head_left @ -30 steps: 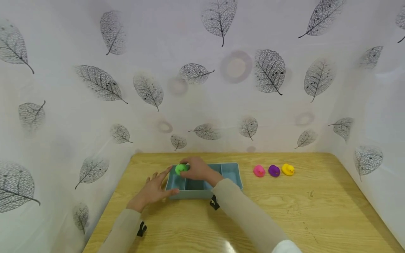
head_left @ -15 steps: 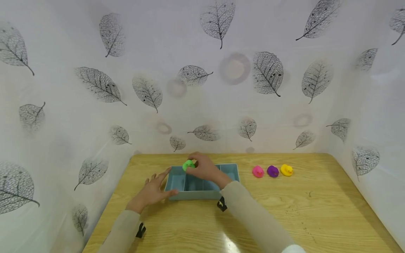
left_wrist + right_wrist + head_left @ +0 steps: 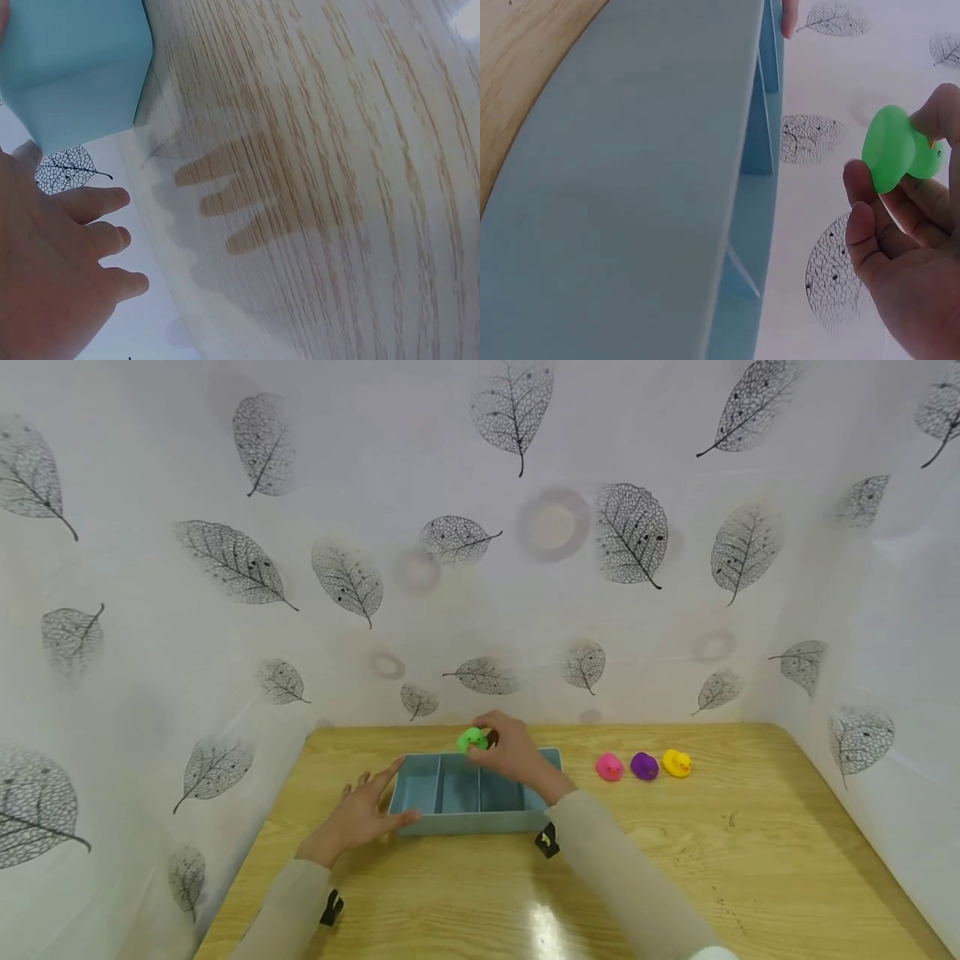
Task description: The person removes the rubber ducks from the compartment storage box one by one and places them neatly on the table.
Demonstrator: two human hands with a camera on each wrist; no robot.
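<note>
A green rubber duck [image 3: 472, 741] is pinched in my right hand [image 3: 517, 753], held above the back rim of the blue-grey divided box [image 3: 472, 823]. The right wrist view shows the thumb and fingers on the duck [image 3: 889, 150], its flat base turned toward the box [image 3: 630, 172]. At the box's left end, my left hand [image 3: 356, 818] is spread, forefinger at the back corner and thumb along the front wall. Its other fingers [image 3: 105, 238] extend free of the box in the left wrist view. The visible compartments hold nothing; my right hand hides part of the right end.
On the wooden table [image 3: 637, 868], right of the box, a pink duck [image 3: 610, 767], a purple duck [image 3: 644, 766] and a yellow duck [image 3: 677, 763] sit in a row. A pale leaf-patterned curtain [image 3: 480, 602] stands behind and at both sides.
My right hand has lifted the green duck up from over the leftmost compartment and carried it right, along the back rim. The left hand stays at the box's left end.
</note>
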